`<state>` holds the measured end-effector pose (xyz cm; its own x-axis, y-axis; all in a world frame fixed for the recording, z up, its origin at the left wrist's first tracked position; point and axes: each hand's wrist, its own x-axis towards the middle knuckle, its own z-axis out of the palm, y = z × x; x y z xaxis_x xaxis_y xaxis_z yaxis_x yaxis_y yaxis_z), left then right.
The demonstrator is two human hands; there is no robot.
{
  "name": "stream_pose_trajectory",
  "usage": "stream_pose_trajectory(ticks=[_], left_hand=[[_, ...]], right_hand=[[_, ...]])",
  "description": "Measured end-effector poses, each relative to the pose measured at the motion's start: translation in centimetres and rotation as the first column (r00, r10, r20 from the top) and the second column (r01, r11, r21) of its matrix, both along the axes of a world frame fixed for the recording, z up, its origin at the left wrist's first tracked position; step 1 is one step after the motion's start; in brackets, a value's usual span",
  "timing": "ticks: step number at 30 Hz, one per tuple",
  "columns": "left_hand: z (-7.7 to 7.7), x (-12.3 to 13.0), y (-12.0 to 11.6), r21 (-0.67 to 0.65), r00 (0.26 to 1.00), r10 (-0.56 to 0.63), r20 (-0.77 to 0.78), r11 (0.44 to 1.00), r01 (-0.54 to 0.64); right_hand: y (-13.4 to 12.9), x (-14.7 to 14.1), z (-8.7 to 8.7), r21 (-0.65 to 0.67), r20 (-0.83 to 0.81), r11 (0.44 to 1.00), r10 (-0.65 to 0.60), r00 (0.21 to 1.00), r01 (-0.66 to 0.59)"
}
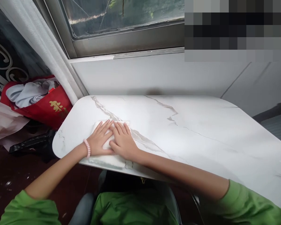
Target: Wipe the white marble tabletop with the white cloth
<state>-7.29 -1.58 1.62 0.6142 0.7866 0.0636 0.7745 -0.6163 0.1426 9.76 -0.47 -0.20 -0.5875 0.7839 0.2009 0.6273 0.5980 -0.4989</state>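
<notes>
A white cloth (114, 161), folded into a flat rectangle, lies near the left end of a white marble-patterned table (196, 125). My left hand (99, 139) rests flat on it, fingers spread, with a pink beaded bracelet (86, 148) around the wrist. Beside it, my right hand (123, 140) also presses down flat, its fingers stretched away from me. The two hands touch or slightly overlap at the fingers and thumbs. Much of the cloth is hidden under them; its near edge shows close to the table's front edge.
Behind the table stands a white wall panel (135, 75) below a metal-framed window (131, 43). On the left are a white curtain (41, 40) and a red bag (44, 107) with pale clothes (25, 93) in it. A black bag (35, 145) sits beneath, beside the table's rounded left end.
</notes>
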Motion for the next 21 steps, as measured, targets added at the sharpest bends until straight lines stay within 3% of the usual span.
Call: stream_pose_trajectory(ticks=[3,8,11,15,21], left_hand=[[0.0,-1.4,3.9,-0.002,0.999,0.046,-0.015,0.999,-0.046],[0.2,-3.3,11.3,0.025,0.974,0.212,-0.077,0.977,-0.211],[0.1,-4.0,14.9,0.033,0.962,0.25,-0.108,0.968,-0.248],[-0.2,-4.6,18.3,0.026,0.971,0.209,-0.119,0.978,-0.207],[-0.5,-5.4,21.3,0.065,0.981,0.175,-0.083,0.983,-0.17]], right_hand=[[4.1,-1.8,-0.7,0.046,-0.002,0.998,-0.032,1.0,0.032],[13.0,-4.7,-1.0,0.16,0.035,0.986,0.029,0.999,-0.035],[17.2,-5.6,-1.1,0.169,0.049,0.984,0.043,0.998,-0.05],[20.4,-6.1,-1.4,0.142,0.016,0.989,0.051,0.999,-0.052],[23.0,-6.6,-1.5,0.124,-0.062,0.992,0.016,0.998,-0.009]])
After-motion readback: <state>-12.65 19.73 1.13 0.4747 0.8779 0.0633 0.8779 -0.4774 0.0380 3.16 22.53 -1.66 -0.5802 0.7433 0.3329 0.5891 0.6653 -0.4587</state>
